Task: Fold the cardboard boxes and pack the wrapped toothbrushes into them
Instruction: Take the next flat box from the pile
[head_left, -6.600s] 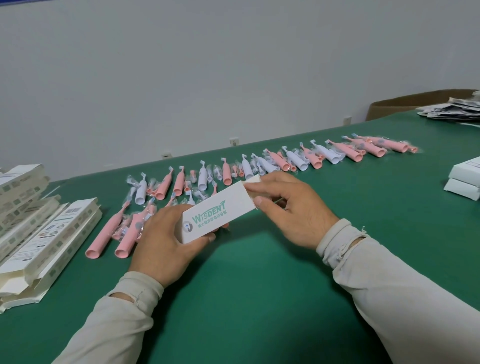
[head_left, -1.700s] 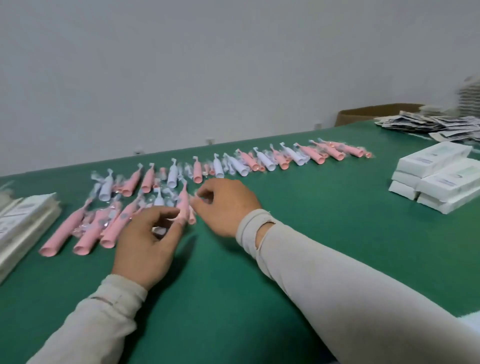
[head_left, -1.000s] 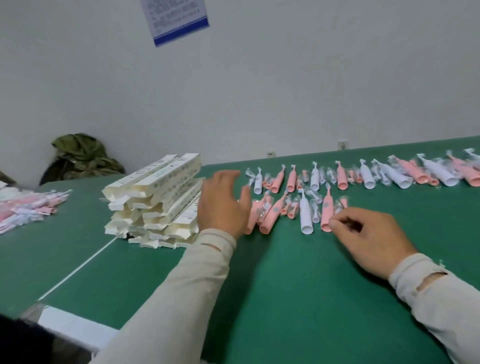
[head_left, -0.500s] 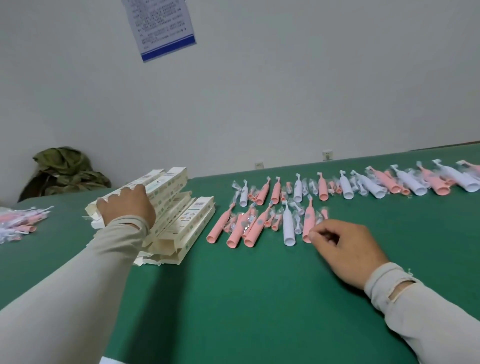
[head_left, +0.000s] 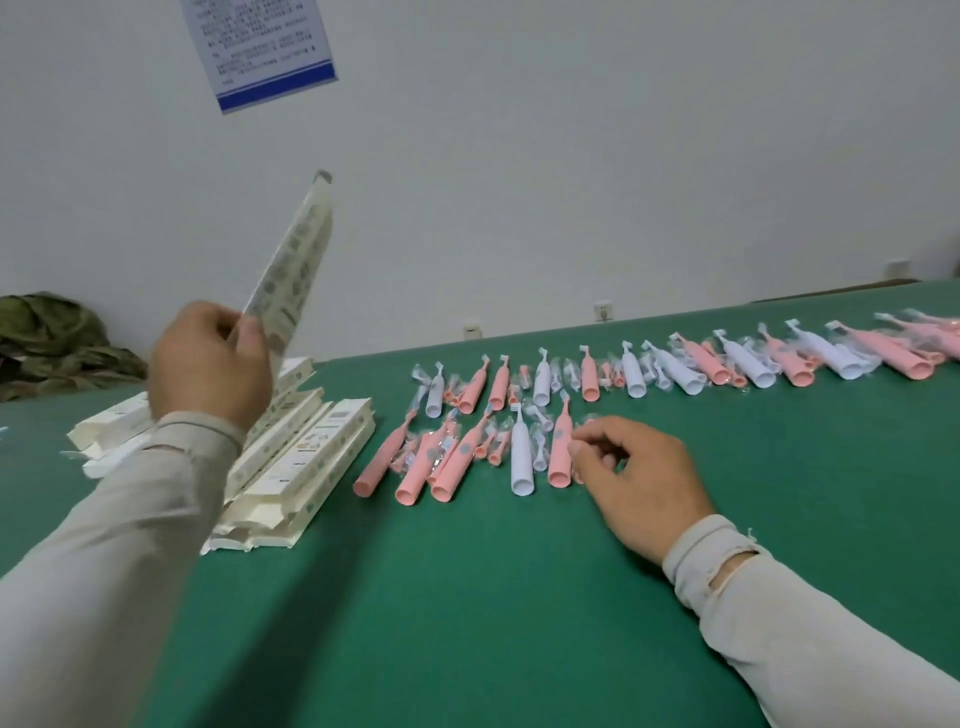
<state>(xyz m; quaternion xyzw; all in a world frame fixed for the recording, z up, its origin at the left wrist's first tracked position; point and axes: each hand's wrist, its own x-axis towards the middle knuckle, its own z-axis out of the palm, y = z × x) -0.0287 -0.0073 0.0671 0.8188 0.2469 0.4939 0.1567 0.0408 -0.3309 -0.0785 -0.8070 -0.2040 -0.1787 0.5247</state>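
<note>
Nearest, two pale sleeves reach out over the green bench (head_left: 467, 613). The right hand (head_left: 641, 480) rests low on the cloth with its fingers curled in beside the near cluster of wrapped toothbrushes (head_left: 467, 452), its fingertips (head_left: 579, 448) touching the side of a pink toothbrush (head_left: 560, 451); whether it is pinching that brush's wrapper or some small piece next to it is too blurred to tell, but it looks placed to have the next brush ready. To the left, the stack of flat boxes (head_left: 306, 457) lies on the bench just beside the cluster, close enough that either hand can reach both without stretching. Above the stack the left hand (head_left: 210, 364) is raised, thumb and fingers closed on the lower end of a single flat box (head_left: 293, 270), which stands tilted up and away toward the wall; lifted by one end like this it is free of the pile and can likely be brought to the middle for folding open. Farther back, a long row of pink and white toothbrushes (head_left: 727, 364) runs off to the right, laid side by side so each can be picked singly. At far left lies a bundle of green cloth (head_left: 57, 338), and a printed notice (head_left: 260, 47) hangs on the wall.
</note>
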